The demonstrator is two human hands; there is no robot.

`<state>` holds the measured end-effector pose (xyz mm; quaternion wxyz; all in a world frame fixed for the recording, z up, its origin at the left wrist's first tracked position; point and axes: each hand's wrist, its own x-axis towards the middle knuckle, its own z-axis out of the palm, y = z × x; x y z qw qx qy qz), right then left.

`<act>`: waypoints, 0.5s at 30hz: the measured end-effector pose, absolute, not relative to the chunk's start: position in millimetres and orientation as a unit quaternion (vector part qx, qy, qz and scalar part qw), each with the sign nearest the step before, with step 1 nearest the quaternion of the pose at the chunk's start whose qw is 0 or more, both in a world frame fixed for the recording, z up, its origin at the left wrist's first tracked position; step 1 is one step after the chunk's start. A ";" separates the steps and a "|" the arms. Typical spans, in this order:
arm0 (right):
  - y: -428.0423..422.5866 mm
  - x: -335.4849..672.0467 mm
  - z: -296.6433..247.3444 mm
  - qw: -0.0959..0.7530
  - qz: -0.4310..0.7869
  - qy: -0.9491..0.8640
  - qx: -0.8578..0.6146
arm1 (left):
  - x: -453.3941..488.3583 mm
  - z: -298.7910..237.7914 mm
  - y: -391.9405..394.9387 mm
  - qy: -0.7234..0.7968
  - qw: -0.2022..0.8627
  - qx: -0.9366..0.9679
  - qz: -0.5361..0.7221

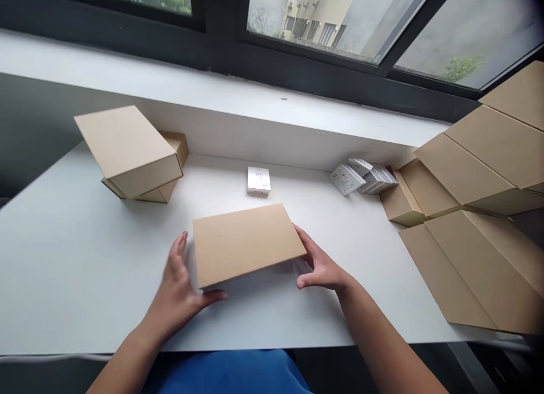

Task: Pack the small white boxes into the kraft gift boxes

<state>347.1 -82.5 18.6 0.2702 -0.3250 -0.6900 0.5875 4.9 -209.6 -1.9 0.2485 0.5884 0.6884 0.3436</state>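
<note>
In front of me is a plain brown cardboard box [249, 244], its broad face up and turned slightly at an angle. My left hand [178, 283] is beside the box's left end, fingers spread and thumb stretched out below the near left corner. A narrow gap shows between those fingers and the box. At the right end, my right hand [318, 263] has its fingers against the box, partly hidden behind its edge, with the thumb apart in front. Just beyond the box sits a small white box [258, 180] with printing on it.
At the left, brown boxes are stacked crookedly [131, 150]. Several small silver-white printed boxes [361, 177] lie in a heap at the back right. Many brown boxes [476, 167] pile up along the right side. A white ledge [212, 96] and dark-framed windows border the white table [85, 280].
</note>
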 end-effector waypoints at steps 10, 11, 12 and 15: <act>-78.8 325.7 6.5 0.251 0.641 -0.663 -0.294 | 8.9 13.7 -210.9 0.632 0.368 0.532 0.428; -80.5 321.7 6.1 0.246 0.640 -0.665 -0.297 | 10.6 10.6 -219.1 0.640 0.363 0.513 0.441; -82.3 315.2 6.1 0.242 0.637 -0.668 -0.299 | 10.8 7.0 -227.2 0.650 0.358 0.493 0.455; -87.8 279.4 6.0 0.244 0.639 -0.671 -0.286 | -1.7 -7.5 -248.8 0.688 0.301 0.439 0.493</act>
